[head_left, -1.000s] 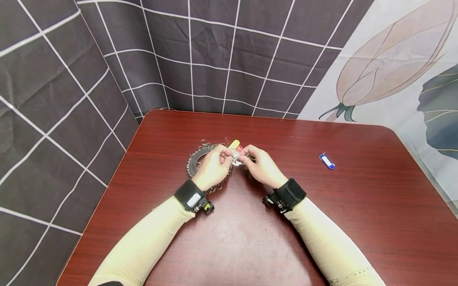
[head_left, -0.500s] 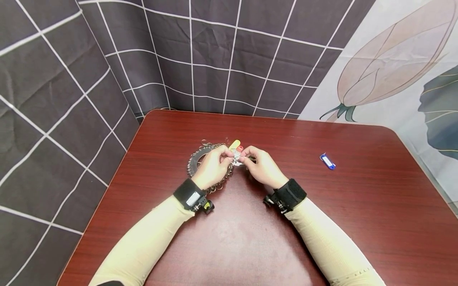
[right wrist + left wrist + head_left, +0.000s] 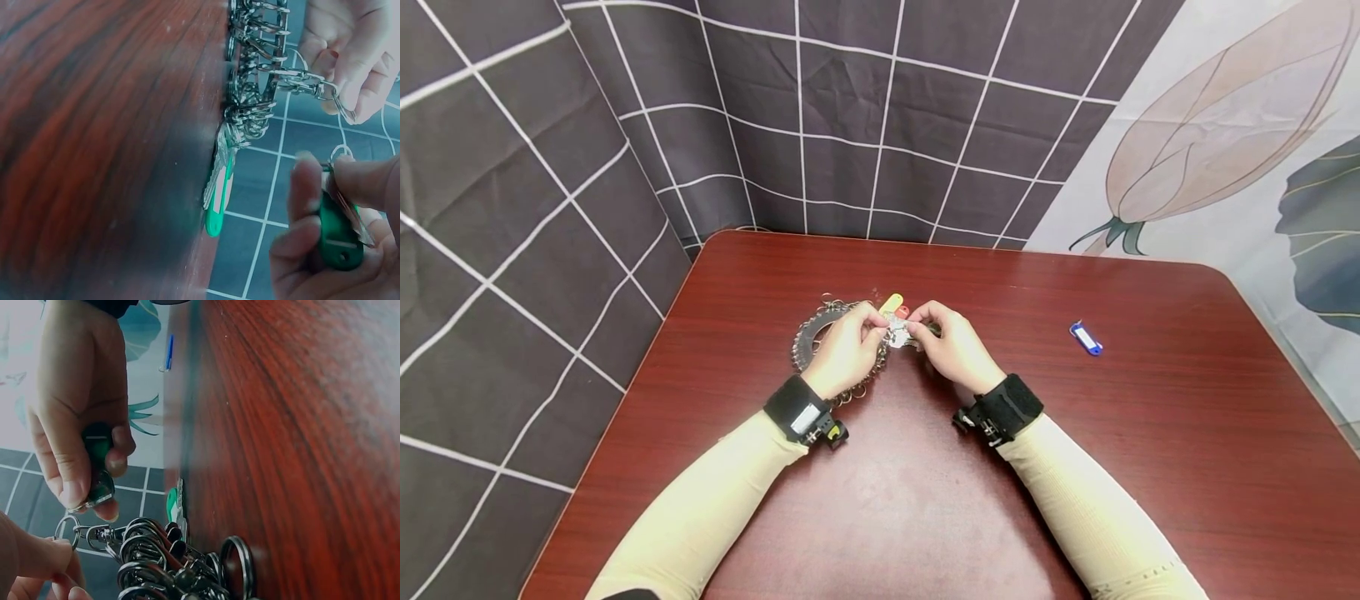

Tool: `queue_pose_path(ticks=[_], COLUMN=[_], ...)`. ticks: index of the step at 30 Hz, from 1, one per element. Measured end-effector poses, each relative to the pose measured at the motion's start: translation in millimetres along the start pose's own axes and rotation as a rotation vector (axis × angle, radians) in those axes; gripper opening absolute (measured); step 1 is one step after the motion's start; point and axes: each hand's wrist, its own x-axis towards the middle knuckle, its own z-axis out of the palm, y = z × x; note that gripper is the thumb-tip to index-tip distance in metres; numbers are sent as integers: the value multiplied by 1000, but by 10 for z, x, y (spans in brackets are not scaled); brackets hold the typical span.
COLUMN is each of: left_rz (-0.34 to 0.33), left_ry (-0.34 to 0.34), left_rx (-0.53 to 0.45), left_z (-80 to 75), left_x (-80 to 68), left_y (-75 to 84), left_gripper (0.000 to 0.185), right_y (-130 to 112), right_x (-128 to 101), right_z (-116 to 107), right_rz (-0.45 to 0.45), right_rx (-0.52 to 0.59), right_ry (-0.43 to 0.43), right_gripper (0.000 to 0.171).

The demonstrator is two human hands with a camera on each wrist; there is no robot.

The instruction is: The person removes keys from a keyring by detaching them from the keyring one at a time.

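Observation:
Left of centre in the head view lies a large dark key ring [image 3: 805,343] with many small rings and clasps round its rim. My left hand [image 3: 848,346] reaches over it and pinches a small split ring [image 3: 342,107], which hangs from a swivel clasp [image 3: 306,86] on the rim. Facing it, my right hand [image 3: 953,350] holds a green key tag [image 3: 340,240] together with a silver key [image 3: 351,215]. A thin wire loop [image 3: 340,147] stands out past the right thumb, a short gap from the split ring.
Beyond the hands lie a yellow tag [image 3: 891,302] and a red tag [image 3: 902,312]. Another green tag [image 3: 214,222] with a key hangs beside the clasps. Farther right on the red-brown table [image 3: 1150,433] rests a blue tag [image 3: 1086,339]. Checked cloth [image 3: 850,108] backs the table.
My right hand has drawn slightly right, widening the gap between the two hands' fingertips and showing more of the silver metal there. The left hand stays about where it was.

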Motion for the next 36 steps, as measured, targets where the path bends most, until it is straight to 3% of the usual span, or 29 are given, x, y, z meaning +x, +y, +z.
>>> queue_pose_path(ticks=[5, 12, 16, 20, 30, 36], left_rz=[-8, 33, 8, -4, 47, 58], left_ry=[-10, -24, -45, -62, -94, -109], left_rx=[-19, -34, 11, 83, 177, 236], left_z=[-2, 8, 1, -8, -56, -94], left_x=[-1, 16, 17, 1, -48, -77], left_y=[8, 40, 58, 67, 73, 20], left_gripper=[8, 8, 11, 16, 5, 4], right_y=[22, 71, 156, 304, 800, 1106], right_x=[7, -29, -65, -102, -321, -468], right_z=[27, -31, -176, -424, -1315, -1886], right_rz=[18, 59, 64, 76, 128, 324], right_rx=[39, 116, 0, -144, -307, -361], right_ry=[-25, -22, 16, 63, 162, 216], right_gripper=[5, 11, 9, 6, 16, 31])
